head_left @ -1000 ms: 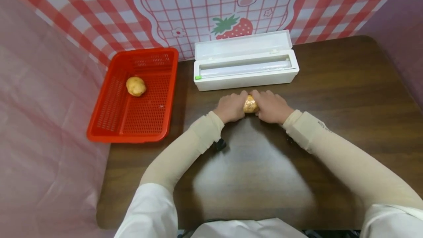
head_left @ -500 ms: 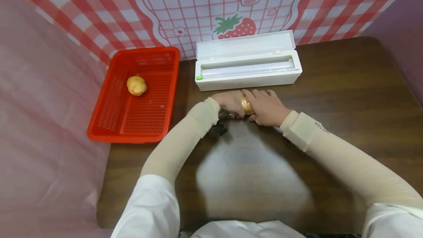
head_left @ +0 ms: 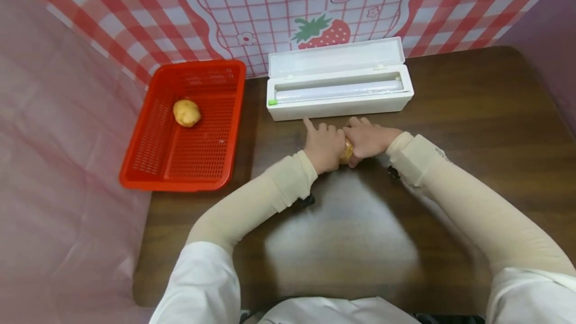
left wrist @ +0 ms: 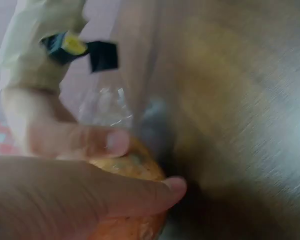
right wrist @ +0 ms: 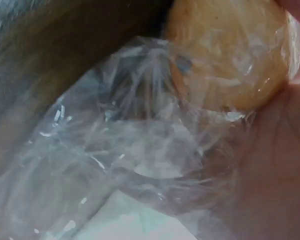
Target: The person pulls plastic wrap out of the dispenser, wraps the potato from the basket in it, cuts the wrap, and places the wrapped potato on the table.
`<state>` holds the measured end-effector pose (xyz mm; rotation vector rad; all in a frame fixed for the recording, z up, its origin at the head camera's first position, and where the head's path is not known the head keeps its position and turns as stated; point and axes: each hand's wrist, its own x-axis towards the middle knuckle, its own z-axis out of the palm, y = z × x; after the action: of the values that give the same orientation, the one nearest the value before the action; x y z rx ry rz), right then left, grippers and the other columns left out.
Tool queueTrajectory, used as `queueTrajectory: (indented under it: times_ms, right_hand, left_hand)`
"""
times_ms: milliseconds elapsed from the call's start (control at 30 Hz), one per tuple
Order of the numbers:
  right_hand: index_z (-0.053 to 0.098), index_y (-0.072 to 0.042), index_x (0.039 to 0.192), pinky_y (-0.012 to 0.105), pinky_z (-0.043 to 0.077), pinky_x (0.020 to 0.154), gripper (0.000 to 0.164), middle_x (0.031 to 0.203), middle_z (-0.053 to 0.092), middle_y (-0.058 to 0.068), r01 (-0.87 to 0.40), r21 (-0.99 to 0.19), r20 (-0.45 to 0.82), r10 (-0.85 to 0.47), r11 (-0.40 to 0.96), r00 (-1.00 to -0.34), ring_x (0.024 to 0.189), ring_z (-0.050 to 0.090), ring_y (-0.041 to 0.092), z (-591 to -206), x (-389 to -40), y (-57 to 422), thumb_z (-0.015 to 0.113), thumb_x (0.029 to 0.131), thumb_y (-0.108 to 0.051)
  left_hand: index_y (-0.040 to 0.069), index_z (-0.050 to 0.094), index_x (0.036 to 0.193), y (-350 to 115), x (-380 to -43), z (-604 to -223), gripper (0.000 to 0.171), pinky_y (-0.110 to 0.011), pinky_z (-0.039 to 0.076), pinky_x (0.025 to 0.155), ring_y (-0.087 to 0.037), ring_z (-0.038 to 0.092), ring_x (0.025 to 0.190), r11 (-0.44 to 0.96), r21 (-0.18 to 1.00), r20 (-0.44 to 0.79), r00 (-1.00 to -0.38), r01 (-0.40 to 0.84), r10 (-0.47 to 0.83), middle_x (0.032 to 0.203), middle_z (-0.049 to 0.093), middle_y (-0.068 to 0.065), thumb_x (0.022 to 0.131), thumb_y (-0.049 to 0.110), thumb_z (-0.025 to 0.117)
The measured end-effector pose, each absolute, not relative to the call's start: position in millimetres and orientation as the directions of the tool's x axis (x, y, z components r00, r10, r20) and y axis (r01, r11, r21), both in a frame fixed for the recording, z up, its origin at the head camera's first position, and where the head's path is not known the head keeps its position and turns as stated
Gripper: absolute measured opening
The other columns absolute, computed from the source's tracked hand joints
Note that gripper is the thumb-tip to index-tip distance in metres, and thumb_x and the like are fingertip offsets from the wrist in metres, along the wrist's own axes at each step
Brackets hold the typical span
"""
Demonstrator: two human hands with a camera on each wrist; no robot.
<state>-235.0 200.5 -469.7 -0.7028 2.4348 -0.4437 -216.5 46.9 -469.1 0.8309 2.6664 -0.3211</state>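
Note:
A potato (head_left: 346, 152) in clear cling film sits between my two hands, low over the table in the head view. My left hand (head_left: 325, 146) grips it from the left, with its index finger stretched out forward. From the other side my right hand (head_left: 368, 139) holds it with curled fingers. Both thumbs lie on the film-covered potato (left wrist: 140, 167) in the left wrist view. Loose, crumpled cling film (right wrist: 140, 130) trails off the potato in the right wrist view. The hands cover much of the potato in the head view.
A white cling film dispenser (head_left: 342, 108) with its lid raised stands just beyond my hands, a film roll (head_left: 337, 92) inside. To the left, a red plastic basket (head_left: 180, 184) holds another potato (head_left: 186, 113). A checked cloth (head_left: 144, 9) hangs behind the brown table (head_left: 472, 129).
The hands have shifted around the potato: the left wrist turned and came nearer, its index finger now stretched out. The right hand's fingers have curled in again. Basket and dispenser stay put.

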Motion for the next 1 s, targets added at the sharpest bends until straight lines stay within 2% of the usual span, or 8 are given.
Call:
queueTrajectory:
  times_ms: [100, 200, 333, 433, 567, 667, 833, 1000]
  right_hand:
    - [0.053, -0.006, 0.137, 0.068, 0.036, 0.095, 0.082, 0.139, 0.041, 0.024, -0.371, -0.453, -0.433, -0.563, 0.811, -0.704, 0.122, 0.040, 0.043, -465.9, -230.5, 200.7, 0.084, 0.067, -0.035]
    - [0.039, -0.006, 0.151, 0.078, 0.019, 0.102, 0.095, 0.151, 0.031, 0.025, -0.346, -0.412, -0.431, -0.515, 0.843, -0.741, 0.136, 0.029, 0.048, -465.9, -222.9, 201.8, 0.081, 0.072, -0.040]
    - [0.032, -0.003, 0.155, 0.083, 0.006, 0.103, 0.099, 0.154, 0.032, 0.026, -0.421, -0.247, -0.357, -0.486, 0.873, -0.798, 0.143, 0.019, 0.053, -467.7, -210.5, 201.0, 0.077, 0.079, -0.047]
    - [0.039, 0.001, 0.149, 0.084, 0.006, 0.102, 0.093, 0.148, 0.040, 0.028, -0.460, -0.177, -0.315, -0.493, 0.870, -0.811, 0.141, 0.022, 0.056, -469.7, -206.1, 200.0, 0.078, 0.081, -0.049]
    - [0.045, 0.002, 0.141, 0.083, 0.007, 0.102, 0.087, 0.144, 0.043, 0.027, -0.407, -0.236, -0.362, -0.468, 0.883, -0.806, 0.140, 0.025, 0.055, -471.7, -211.7, 202.3, 0.081, 0.078, -0.046]
    - [0.048, 0.000, 0.139, 0.083, 0.007, 0.102, 0.084, 0.139, 0.044, 0.024, -0.353, -0.293, -0.408, -0.450, 0.888, -0.794, 0.138, 0.027, 0.053, -471.9, -220.0, 203.7, 0.081, 0.075, -0.044]
    - [0.054, -0.003, 0.136, 0.083, 0.008, 0.102, 0.077, 0.129, 0.044, 0.019, -0.294, -0.358, -0.442, -0.439, 0.886, -0.782, 0.130, 0.036, 0.047, -471.3, -225.5, 205.7, 0.080, 0.077, -0.045]
    - [0.049, -0.004, 0.143, 0.081, 0.010, 0.103, 0.082, 0.136, 0.044, 0.020, -0.289, -0.401, -0.376, -0.444, 0.869, -0.813, 0.128, 0.038, 0.046, -480.8, -220.1, 208.3, 0.081, 0.077, -0.041]
  left_hand:
    - [0.012, 0.050, 0.141, 48.0, -215.2, -467.2, 0.086, -0.081, 0.014, 0.104, -0.036, 0.051, 0.126, 0.813, -0.112, -0.400, -0.775, 0.571, 0.489, 0.134, 0.059, -0.011, 0.076, 0.060, 0.081]
    - [0.015, 0.042, 0.149, 48.3, -223.7, -464.2, 0.098, -0.081, 0.012, 0.105, -0.037, 0.045, 0.133, 0.836, -0.042, -0.471, -0.749, 0.547, 0.466, 0.143, 0.052, -0.012, 0.074, 0.061, 0.083]
    - [0.018, 0.033, 0.157, 47.4, -236.7, -461.9, 0.105, -0.079, 0.014, 0.106, -0.036, 0.034, 0.140, 0.853, 0.022, -0.552, -0.705, 0.522, 0.445, 0.150, 0.041, -0.011, 0.075, 0.059, 0.083]
    - [0.020, 0.036, 0.155, 45.6, -239.8, -463.1, 0.100, -0.078, 0.015, 0.106, -0.035, 0.029, 0.142, 0.856, 0.033, -0.564, -0.697, 0.516, 0.442, 0.150, 0.036, -0.011, 0.075, 0.058, 0.083]
    - [0.018, 0.044, 0.145, 44.7, -234.0, -469.7, 0.087, -0.078, 0.014, 0.106, -0.034, 0.030, 0.140, 0.834, 0.021, -0.467, -0.732, 0.552, 0.496, 0.147, 0.037, -0.012, 0.076, 0.056, 0.083]
    - [0.016, 0.049, 0.139, 44.4, -226.3, -475.9, 0.080, -0.079, 0.013, 0.106, -0.034, 0.037, 0.135, 0.798, -0.043, -0.347, -0.758, 0.601, 0.552, 0.140, 0.044, -0.011, 0.077, 0.055, 0.081]
    - [0.011, 0.050, 0.138, 46.3, -216.4, -482.1, 0.075, -0.079, 0.014, 0.106, -0.031, 0.049, 0.125, 0.724, -0.167, -0.237, -0.740, 0.669, 0.629, 0.132, 0.056, -0.010, 0.082, 0.054, 0.076]
    - [0.011, 0.051, 0.133, 49.5, -219.9, -485.3, 0.072, -0.078, 0.013, 0.107, -0.029, 0.055, 0.120, 0.776, -0.096, -0.253, -0.769, 0.623, 0.586, 0.126, 0.061, -0.008, 0.079, 0.049, 0.077]
